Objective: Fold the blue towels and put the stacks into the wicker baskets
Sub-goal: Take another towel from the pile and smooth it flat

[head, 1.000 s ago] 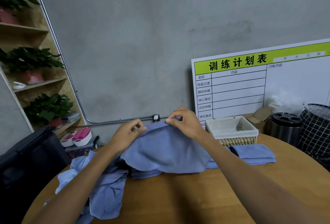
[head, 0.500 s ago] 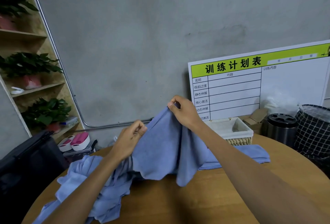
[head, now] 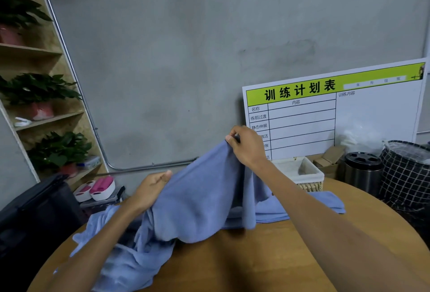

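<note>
Blue towel [head: 200, 201] held above the round wooden table [head: 256, 263], top edge slanting up to the right. Right hand [head: 246, 146] pinches the high corner; left hand [head: 151, 187] grips the low edge. Unfolded pile [head: 121, 257] lies left, folded stack [head: 325, 203] touching the wicker basket [head: 302, 175] behind. Vs 0.5 s ago: left hand lower, slant steeper.

place: you're likely in a gym or studio back room | evidence: bare concrete wall [head: 186, 59] | training-plan whiteboard [head: 349, 115] in Chinese leaning on it | plywood shelves [head: 46, 117] with potted plants [head: 39, 89] | round wooden table [head: 256, 257] | steel bin [head: 363, 170]
</note>
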`<state>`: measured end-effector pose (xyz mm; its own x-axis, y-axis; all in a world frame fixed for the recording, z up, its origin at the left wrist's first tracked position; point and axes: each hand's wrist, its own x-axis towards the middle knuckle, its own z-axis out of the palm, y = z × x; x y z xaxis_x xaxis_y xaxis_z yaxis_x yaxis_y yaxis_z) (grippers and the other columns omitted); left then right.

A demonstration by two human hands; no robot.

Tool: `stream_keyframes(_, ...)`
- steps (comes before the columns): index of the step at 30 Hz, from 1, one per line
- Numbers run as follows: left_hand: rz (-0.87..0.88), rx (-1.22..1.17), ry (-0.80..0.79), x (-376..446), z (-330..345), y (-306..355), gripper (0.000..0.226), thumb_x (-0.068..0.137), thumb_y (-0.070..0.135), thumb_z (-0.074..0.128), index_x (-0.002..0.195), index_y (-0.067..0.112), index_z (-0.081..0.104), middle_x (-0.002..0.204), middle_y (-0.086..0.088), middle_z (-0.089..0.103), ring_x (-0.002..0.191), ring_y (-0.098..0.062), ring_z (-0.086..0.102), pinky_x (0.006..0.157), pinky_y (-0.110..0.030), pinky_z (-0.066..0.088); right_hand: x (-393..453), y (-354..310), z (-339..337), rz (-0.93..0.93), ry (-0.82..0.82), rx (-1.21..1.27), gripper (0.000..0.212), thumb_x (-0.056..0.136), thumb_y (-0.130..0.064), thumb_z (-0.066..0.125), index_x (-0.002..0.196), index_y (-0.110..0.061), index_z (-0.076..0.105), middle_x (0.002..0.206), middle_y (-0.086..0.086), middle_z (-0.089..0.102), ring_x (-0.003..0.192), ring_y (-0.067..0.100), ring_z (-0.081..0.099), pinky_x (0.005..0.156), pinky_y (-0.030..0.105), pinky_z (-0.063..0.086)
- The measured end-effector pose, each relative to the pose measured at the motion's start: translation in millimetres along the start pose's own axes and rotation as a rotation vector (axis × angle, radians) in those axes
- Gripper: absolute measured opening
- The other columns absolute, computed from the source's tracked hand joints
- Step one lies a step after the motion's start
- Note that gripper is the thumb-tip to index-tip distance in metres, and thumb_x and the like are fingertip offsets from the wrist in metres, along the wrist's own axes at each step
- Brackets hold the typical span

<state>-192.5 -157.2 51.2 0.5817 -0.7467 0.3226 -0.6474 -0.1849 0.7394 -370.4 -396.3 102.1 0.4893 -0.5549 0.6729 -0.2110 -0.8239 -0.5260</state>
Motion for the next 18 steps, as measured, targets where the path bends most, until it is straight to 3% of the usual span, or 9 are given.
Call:
stream_keyframes(2, 0.042, 0.122, 0.026, -2, -23, -4, 0.076, 0.094, 0.070, 0.040, 0.081, -0.001, 0.065, 0.072, 0.004, 0.061, 0.067, -0.007, 0.053, 0.065, -0.027, 0.044, -1, 1, -4, 0.007, 0.003, -0.007, 0.018, 0.095, -0.032, 0.061, 0.079, -0.027, 0.053, 0.089, 0.000, 0.064, 0.090, 0.025, 0.060, 0.079, 0.038, 0.045)
stream_keyframes(6, 0.166, 0.363, 0.059, -2, -79, -19, 0.072, 0.087, 0.082, 0.034, 0.069, 0.013, 0.049, 0.061, 0.012, 0.043, 0.059, -0.007, 0.043, 0.060, -0.032, 0.036, 2, 7, -20, 0.047, 0.052, 0.003, 0.015, 0.094, -0.032, 0.061, 0.082, -0.024, 0.057, 0.090, 0.002, 0.067, 0.090, 0.028, 0.061, 0.078, 0.038, 0.045)
stream_keyframes(9, 0.206, 0.556, 0.130, -10, -112, -13, 0.052, 0.090, 0.075, 0.027, 0.072, 0.033, 0.052, 0.061, 0.014, 0.054, 0.061, -0.007, 0.052, 0.065, -0.035, 0.043, 5, 9, -36, 0.065, 0.121, 0.006, 0.013, 0.095, -0.031, 0.060, 0.087, -0.021, 0.063, 0.092, 0.001, 0.067, 0.091, 0.028, 0.061, 0.079, 0.038, 0.045)
stream_keyframes(12, 0.234, 0.714, 0.168, -11, -123, 4, 0.046, 0.095, 0.066, 0.022, 0.076, 0.029, 0.043, 0.068, 0.007, 0.053, 0.070, -0.024, 0.056, 0.067, -0.042, 0.044, 4, 2, -46, 0.059, 0.162, -0.074, 0.016, 0.098, -0.031, 0.055, 0.092, -0.019, 0.064, 0.097, 0.005, 0.067, 0.096, 0.032, 0.059, 0.081, 0.040, 0.043)
stream_keyframes(15, 0.237, 0.764, 0.158, -8, -130, 10, 0.032, 0.104, 0.052, 0.030, 0.084, 0.029, 0.038, 0.075, 0.004, 0.054, 0.071, -0.024, 0.052, 0.068, -0.043, 0.044, 0, 2, -59, 0.068, 0.179, -0.172, 0.020, 0.100, -0.031, 0.050, 0.099, -0.016, 0.063, 0.101, 0.010, 0.063, 0.098, 0.036, 0.056, 0.082, 0.042, 0.041)
stream_keyframes(18, 0.202, 0.784, 0.156, -18, -139, 3, 0.032, 0.103, 0.056, 0.027, 0.085, 0.032, 0.038, 0.074, 0.003, 0.056, 0.071, -0.025, 0.056, 0.066, -0.043, 0.046, -4, 21, -78, 0.100, 0.191, -0.235, 0.022, 0.101, -0.032, 0.048, 0.102, -0.015, 0.063, 0.102, 0.013, 0.063, 0.098, 0.038, 0.056, 0.082, 0.044, 0.042)
